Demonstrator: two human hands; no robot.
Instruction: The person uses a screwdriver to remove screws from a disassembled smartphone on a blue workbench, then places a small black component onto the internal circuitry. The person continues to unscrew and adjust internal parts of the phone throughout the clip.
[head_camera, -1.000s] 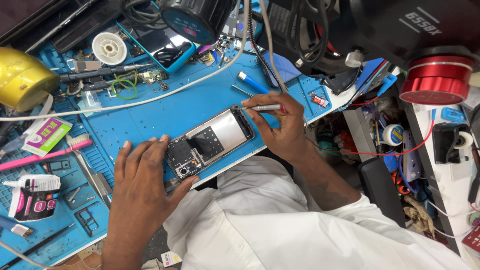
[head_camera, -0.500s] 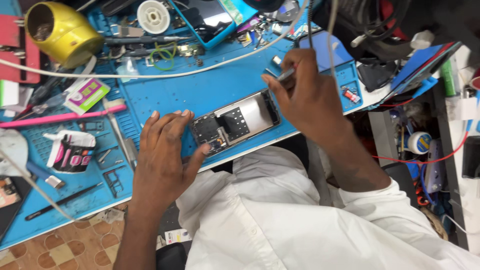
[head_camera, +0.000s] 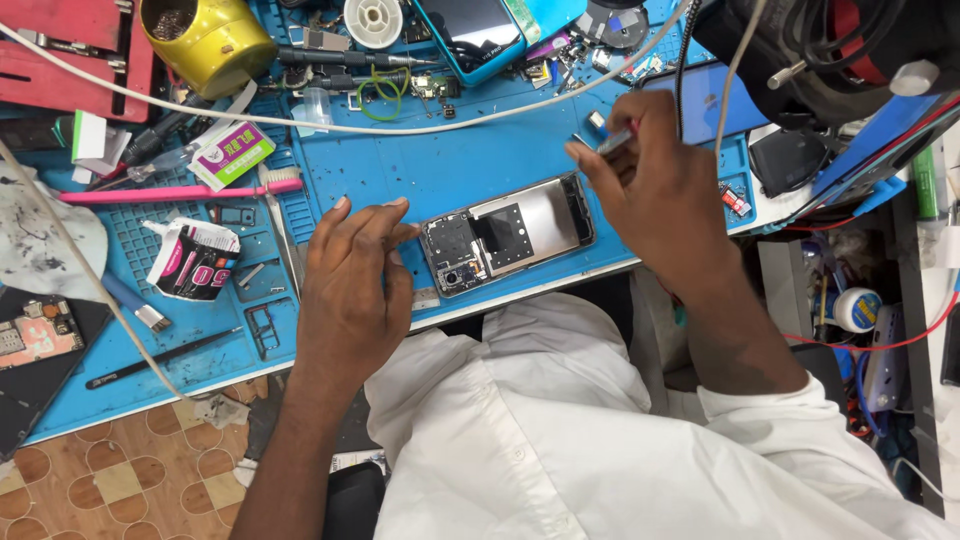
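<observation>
An opened phone (head_camera: 508, 236) with its back off lies on the blue work mat (head_camera: 430, 165), showing a silver plate and dark circuit parts. My left hand (head_camera: 350, 290) rests flat beside the phone's left end, fingertips touching that end. My right hand (head_camera: 655, 190) hovers just past the phone's right end, pinching a thin metal tool (head_camera: 604, 140) between thumb and fingers. The tool's tip is above the mat, off the phone.
A yellow pot (head_camera: 205, 40), a pink toothbrush (head_camera: 175, 192), a crumpled tube (head_camera: 192, 260), a teal phone (head_camera: 470, 35), a solder reel (head_camera: 373, 18) and white cables (head_camera: 300, 125) crowd the mat. A black device (head_camera: 820, 50) with wires sits at right.
My right hand has lifted off the phone and moved up and to the right with the tool. My left hand stays at the phone's left end. The camera view has shifted.
</observation>
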